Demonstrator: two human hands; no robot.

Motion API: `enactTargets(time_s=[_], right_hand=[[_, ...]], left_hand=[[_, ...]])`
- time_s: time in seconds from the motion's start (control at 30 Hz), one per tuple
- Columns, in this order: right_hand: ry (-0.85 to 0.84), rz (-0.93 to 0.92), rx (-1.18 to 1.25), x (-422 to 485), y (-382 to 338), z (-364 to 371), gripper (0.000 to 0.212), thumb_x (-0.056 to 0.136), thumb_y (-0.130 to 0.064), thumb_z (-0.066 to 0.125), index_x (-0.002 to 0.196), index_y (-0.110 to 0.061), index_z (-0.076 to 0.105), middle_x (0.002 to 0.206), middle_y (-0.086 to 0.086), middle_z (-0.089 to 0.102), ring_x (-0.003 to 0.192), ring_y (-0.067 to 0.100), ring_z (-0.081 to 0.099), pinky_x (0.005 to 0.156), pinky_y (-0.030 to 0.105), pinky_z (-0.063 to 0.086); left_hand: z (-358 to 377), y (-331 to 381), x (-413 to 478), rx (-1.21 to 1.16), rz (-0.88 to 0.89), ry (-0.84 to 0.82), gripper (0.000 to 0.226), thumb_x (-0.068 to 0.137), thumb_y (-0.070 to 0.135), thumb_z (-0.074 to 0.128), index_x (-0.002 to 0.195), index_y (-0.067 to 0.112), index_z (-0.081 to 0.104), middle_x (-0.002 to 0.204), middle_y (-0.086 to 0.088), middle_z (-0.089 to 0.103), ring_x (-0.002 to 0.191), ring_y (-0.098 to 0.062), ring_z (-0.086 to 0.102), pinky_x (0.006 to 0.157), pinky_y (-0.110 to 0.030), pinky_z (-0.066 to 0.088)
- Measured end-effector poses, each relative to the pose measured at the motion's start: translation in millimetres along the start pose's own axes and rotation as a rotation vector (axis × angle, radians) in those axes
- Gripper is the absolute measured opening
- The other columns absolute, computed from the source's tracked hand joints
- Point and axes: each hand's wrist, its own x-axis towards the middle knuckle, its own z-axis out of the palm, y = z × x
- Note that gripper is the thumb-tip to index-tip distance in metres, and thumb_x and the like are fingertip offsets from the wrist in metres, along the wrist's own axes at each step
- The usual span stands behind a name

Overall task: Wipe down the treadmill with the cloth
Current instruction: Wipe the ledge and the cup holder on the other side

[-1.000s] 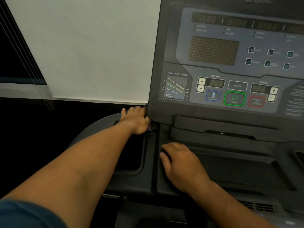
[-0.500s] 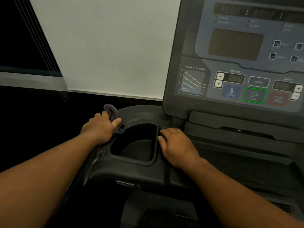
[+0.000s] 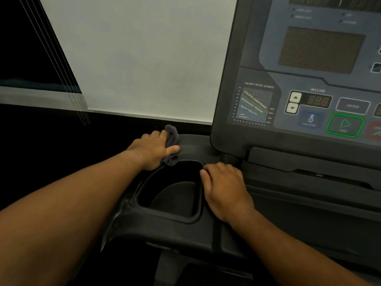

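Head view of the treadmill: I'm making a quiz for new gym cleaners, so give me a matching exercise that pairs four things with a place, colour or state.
Things
1. cloth
2. right hand
3. start button
4. cup holder

Place, colour or state
A. outlined in green on the console
B. gripped by the left hand
C. dark recess between the two hands
D. resting on the treadmill, holding nothing

Pairs: 1-B; 2-D; 3-A; 4-C
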Motion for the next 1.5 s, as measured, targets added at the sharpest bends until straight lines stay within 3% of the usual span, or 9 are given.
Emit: enactTargets(time_s=[0.17,0.27,0.4,0.77,0.87,1.0,1.1,1.27,1.5], right_hand=[[0.018,0.001,-0.012,1.9,1.5,4.9,0.033,0.102,-0.043,0.029,0.106,-0.027,0.057,0.102,-0.003,0.058,0.096,0.019,0.05,0.093,0.034,0.033],[0.012,0.011,-0.001,2.6,1.9,4.3,0.033,0.102,-0.042,0.028,0.107,-0.027,0.057,0.103,-0.004,0.058,0.096,0.017,0.05,0.095,0.033,0.034],[0.011,0.011,-0.01,1.5,0.5,2.2,0.032,0.102,-0.04,0.029,0.106,-0.026,0.057,0.103,-0.003,0.058,0.095,0.018,0.05,0.094,0.033,0.034],[0.025,0.011,-0.019,0.9,-0.3,3.8,0.035,0.103,-0.037,0.029,0.105,-0.021,0.06,0.106,0.003,0.062,0.097,0.024,0.053,0.092,0.037,0.034],[0.034,0.011,-0.026,-1.4,-2.2,1.8,0.036,0.103,-0.037,0.028,0.105,-0.019,0.06,0.107,0.005,0.062,0.098,0.026,0.053,0.091,0.038,0.034],[0.025,0.015,0.0,-3.7,-3.0,-0.2,0.039,0.103,-0.038,0.027,0.105,-0.018,0.06,0.108,0.007,0.062,0.099,0.027,0.054,0.092,0.038,0.035],[0.039,0.013,0.02,-4.2,-3.5,-1.9,0.038,0.102,-0.039,0.031,0.104,-0.017,0.062,0.107,0.008,0.063,0.099,0.028,0.054,0.092,0.038,0.036],[0.041,0.002,0.04,-3.7,-3.3,-2.9,0.037,0.101,-0.037,0.032,0.103,-0.017,0.063,0.105,0.007,0.063,0.098,0.025,0.054,0.093,0.038,0.036],[0.035,0.0,0.025,-1.4,-2.2,-0.8,0.035,0.1,-0.04,0.034,0.109,-0.019,0.061,0.108,0.004,0.062,0.101,0.023,0.054,0.096,0.039,0.037]], left_hand=[[-7.9,23.5,37.0,0.025,0.264,-0.005,0.077,0.088,0.073,0.032,0.143,0.02,0.029,0.138,-0.008,0.044,0.119,-0.034,0.047,0.091,-0.048,0.042],[-7.3,25.9,39.0,0.003,0.286,0.009,0.081,0.085,0.076,0.034,0.145,0.022,0.029,0.14,-0.006,0.043,0.12,-0.033,0.048,0.091,-0.048,0.041],[-0.3,18.1,22.5,-0.07,0.159,0.036,0.078,0.086,0.075,0.035,0.144,0.024,0.029,0.139,-0.006,0.043,0.12,-0.032,0.049,0.093,-0.047,0.043],[16.6,-18.8,-87.9,-0.311,-0.435,0.031,0.08,0.09,0.067,0.044,0.15,0.02,0.021,0.146,-0.013,0.035,0.129,-0.038,0.042,0.096,-0.05,0.041],[23.9,-8.9,-128.8,-0.246,-0.539,0.092,0.076,0.093,0.065,0.036,0.15,0.018,0.019,0.144,-0.015,0.036,0.125,-0.038,0.044,0.095,-0.048,0.043],[43.5,4.7,-177.6,0.057,-0.468,0.072,0.06,0.097,0.051,0.026,0.153,0.035,0.01,0.154,-0.02,0.015,0.128,-0.04,0.036,0.098,-0.043,0.044],[36.4,-4.3,-187.1,-0.144,-0.515,0.057,0.069,0.093,0.057,0.009,0.153,0.023,0.018,0.156,-0.016,0.017,0.133,-0.038,0.034,0.107,-0.047,0.037],[38.6,-10.6,-187.1,-0.17,-0.482,0.013,0.07,0.1,0.046,0.029,0.156,0.016,-0.002,0.163,-0.009,0.001,0.143,-0.033,0.023,0.113,-0.043,0.03],[22.2,-10.4,-146.9,-0.177,-0.551,0.024,0.073,0.097,0.06,0.026,0.155,0.022,0.005,0.153,-0.012,0.029,0.127,-0.039,0.044,0.096,-0.048,0.041]])
